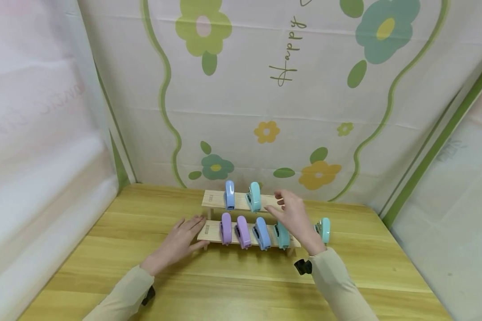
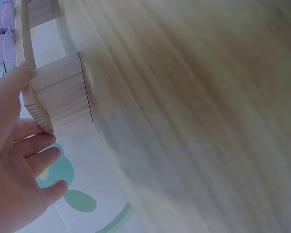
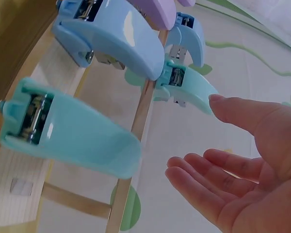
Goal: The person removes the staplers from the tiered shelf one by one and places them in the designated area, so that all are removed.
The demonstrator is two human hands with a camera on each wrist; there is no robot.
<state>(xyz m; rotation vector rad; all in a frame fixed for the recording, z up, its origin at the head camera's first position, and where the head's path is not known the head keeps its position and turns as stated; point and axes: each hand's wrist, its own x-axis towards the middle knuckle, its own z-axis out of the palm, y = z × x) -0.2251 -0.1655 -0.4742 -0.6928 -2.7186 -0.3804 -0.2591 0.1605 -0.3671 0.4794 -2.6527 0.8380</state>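
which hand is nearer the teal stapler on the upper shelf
Right: the right hand is beside the teal stapler; the left hand holds the lower shelf's left end.

At my left hand [image 1: 176, 243], the rack [image 1: 213, 232] is matt, grained wood. Beside my right hand [image 1: 294, 215], the staplers [image 3: 87, 133] look like smooth, glossy plastic with shiny metal parts [image 3: 36, 119]. Under both, the tabletop [image 1: 225, 285] shows wood grain; my sleeves [image 1: 341, 281] are matt cloth.

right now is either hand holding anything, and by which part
The left hand grips the wooden rack's lower shelf by its left end; the right hand holds nothing.
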